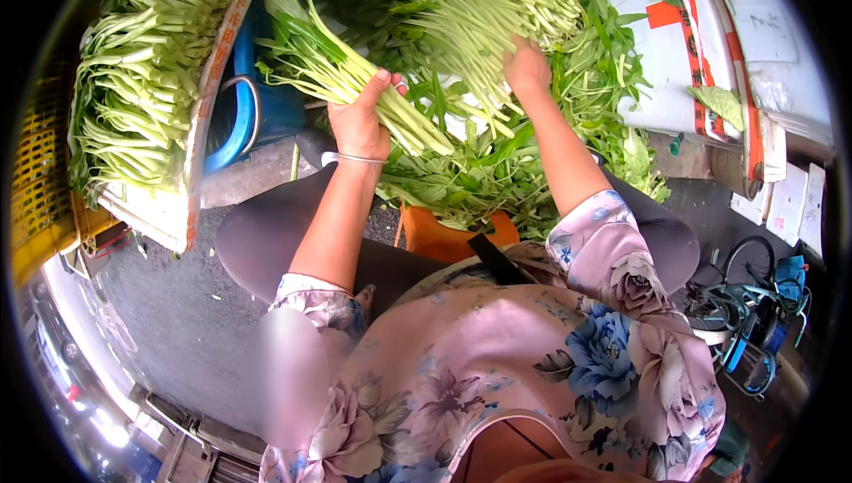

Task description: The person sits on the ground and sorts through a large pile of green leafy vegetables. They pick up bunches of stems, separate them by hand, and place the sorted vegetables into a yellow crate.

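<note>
A bunch of long green vegetable stalks (346,64) is gripped in my left hand (365,114), its pale ends pointing down to the right. A bracelet circles that wrist. My right hand (527,70) touches the right side of a big pile of similar stalks (459,24); its fingertips are partly hidden, so whether it grips any stalks is unclear. Loose green leaves (466,180) lie below the pile and along its right side, down to my lap. Something white shows between the stalks and leaves.
Stacked stalk bunches (146,70) fill a white foam box (193,170) at left, beside a yellow crate (40,197) and a blue container (273,110) with a metal handle. White taped foam boxes (652,70) stand at right. Bicycles (745,323) are farther off at lower right.
</note>
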Motion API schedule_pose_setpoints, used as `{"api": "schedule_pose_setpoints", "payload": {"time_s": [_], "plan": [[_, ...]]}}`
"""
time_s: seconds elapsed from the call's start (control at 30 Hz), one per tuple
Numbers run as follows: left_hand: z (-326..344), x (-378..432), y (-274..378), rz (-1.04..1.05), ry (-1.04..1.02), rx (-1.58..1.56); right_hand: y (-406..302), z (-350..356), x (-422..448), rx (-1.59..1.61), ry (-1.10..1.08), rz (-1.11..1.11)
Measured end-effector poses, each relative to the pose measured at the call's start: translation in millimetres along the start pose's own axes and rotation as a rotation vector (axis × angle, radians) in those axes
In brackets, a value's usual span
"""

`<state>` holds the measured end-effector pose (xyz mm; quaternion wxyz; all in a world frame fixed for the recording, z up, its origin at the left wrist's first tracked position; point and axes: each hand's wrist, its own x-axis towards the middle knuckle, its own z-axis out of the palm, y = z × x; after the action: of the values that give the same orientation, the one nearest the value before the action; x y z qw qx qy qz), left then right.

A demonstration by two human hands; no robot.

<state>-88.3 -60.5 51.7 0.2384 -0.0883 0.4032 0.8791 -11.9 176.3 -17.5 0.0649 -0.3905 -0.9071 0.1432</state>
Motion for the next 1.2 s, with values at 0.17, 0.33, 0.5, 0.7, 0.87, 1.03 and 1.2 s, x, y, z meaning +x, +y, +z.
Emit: {"api": "schedule_pose_setpoints", "payload": {"time_s": [0.17,0.33,0.5,0.7,0.87,1.03,1.2], "plan": [[-13.9,11.0,-18.7,-0.274,-0.019,0.016,-6.0,-12.3,-23.8,0.332,-0.273,0.041],[-21.9,0.7,-29.1,-0.434,-0.023,0.171,-38.4,-47.7,-122.7,1.114,-0.817,0.267],[-17.7,-8.1,-39.4,-0.427,0.033,0.321,-30.4,-37.3,-163.2,1.208,-0.847,0.173],[-22.1,-6.8,-43.3,-0.493,-0.039,0.286,-48.7,-21.8,-122.7,1.438,-0.802,0.422],[-24.8,-7.0,-39.3,-0.49,-0.115,0.231,-65.8,-12.0,-95.9,1.444,-0.867,0.528],[-25.9,-9.9,-38.0,-0.47,-0.134,0.226,-75.2,-9.1,-86.5,1.431,-0.792,0.564],[-28.2,-7.0,-40.4,-0.399,-0.032,0.262,-73.7,-4.4,-90.2,1.437,-0.716,0.477]]}}
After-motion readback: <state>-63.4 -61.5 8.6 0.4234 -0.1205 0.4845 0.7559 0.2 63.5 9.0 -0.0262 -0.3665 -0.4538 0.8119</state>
